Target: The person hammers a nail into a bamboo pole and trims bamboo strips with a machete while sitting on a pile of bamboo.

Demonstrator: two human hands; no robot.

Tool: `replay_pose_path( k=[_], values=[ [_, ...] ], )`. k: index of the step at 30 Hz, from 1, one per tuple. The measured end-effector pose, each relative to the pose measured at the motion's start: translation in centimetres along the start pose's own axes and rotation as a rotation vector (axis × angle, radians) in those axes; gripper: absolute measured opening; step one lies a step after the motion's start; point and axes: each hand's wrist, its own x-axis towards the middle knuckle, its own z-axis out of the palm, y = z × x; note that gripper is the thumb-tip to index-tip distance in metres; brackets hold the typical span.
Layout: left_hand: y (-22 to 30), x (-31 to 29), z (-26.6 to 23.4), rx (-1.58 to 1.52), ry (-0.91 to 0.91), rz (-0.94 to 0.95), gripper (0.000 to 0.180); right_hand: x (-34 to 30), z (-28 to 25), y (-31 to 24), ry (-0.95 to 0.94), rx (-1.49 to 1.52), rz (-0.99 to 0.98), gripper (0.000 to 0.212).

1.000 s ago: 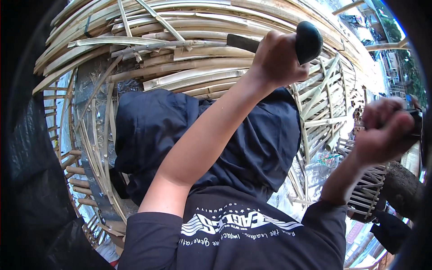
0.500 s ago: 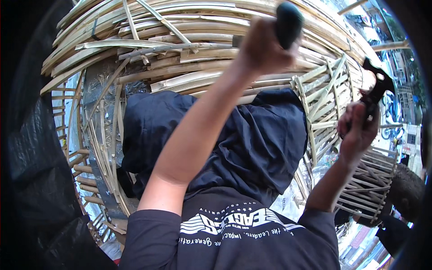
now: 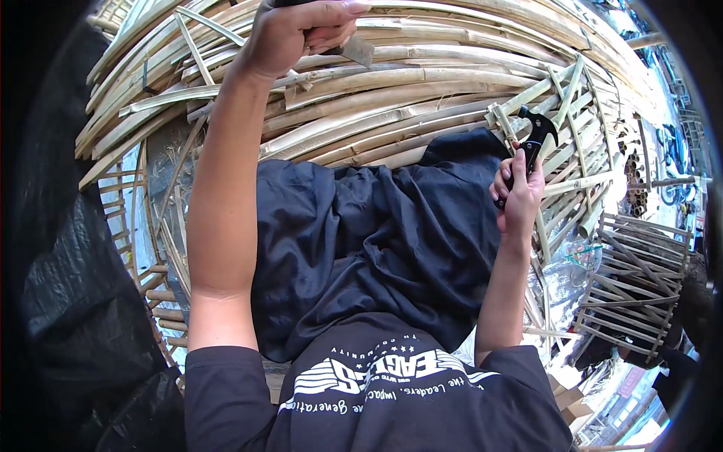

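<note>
Up at the top edge, my left hand (image 3: 290, 38) is closed round a dark-handled tool whose flat metal blade (image 3: 358, 51) sticks out below the fingers. Part of that tool is cut off by the edge, so its exact kind is unclear. My right hand (image 3: 521, 188), at the right, grips a small black claw hammer (image 3: 538, 126) by its handle, head upward. Beyond my lap lie long split bamboo strips (image 3: 422, 83), stacked side by side. Behind the hammer is a lattice of bamboo slats (image 3: 576, 139). Dark cloth (image 3: 376, 233) covers my legs.
A black plastic sheet (image 3: 68, 301) hangs along the left. To the right stands a slatted bamboo frame (image 3: 633, 282), with another person's dark sleeve (image 3: 678, 384) near it. Farther off are a motorbike (image 3: 668, 184) and stacked bamboo tubes (image 3: 638, 181).
My left hand has swung left and up with its tool, and the blade has come into sight. My right hand has come lower and inward, the hammer still in it.
</note>
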Motion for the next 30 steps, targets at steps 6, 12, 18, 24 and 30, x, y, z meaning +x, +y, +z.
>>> replay_pose_path(
  k=[6,12,18,24,30],
  values=[
    [-2.8,-1.8,3.7,0.105,0.412,0.344,0.036,0.4,-1.1,2.3,0.048,0.027,0.023,0.019],
    [-4.9,-3.2,8.9,0.140,0.926,0.586,0.026,0.8,-1.1,4.9,0.093,0.065,0.029,0.022],
    [-7.0,-5.3,10.4,0.102,0.587,0.678,0.016,1.6,-0.9,5.3,0.100,0.110,0.032,0.024],
    [-3.1,-6.1,7.4,0.262,0.636,0.643,0.020,2.3,-1.3,5.7,0.102,0.134,0.070,0.025],
    [-0.5,-6.4,5.2,0.311,0.443,0.475,0.015,3.2,-0.9,6.2,0.088,0.132,0.124,0.024]
  ],
)
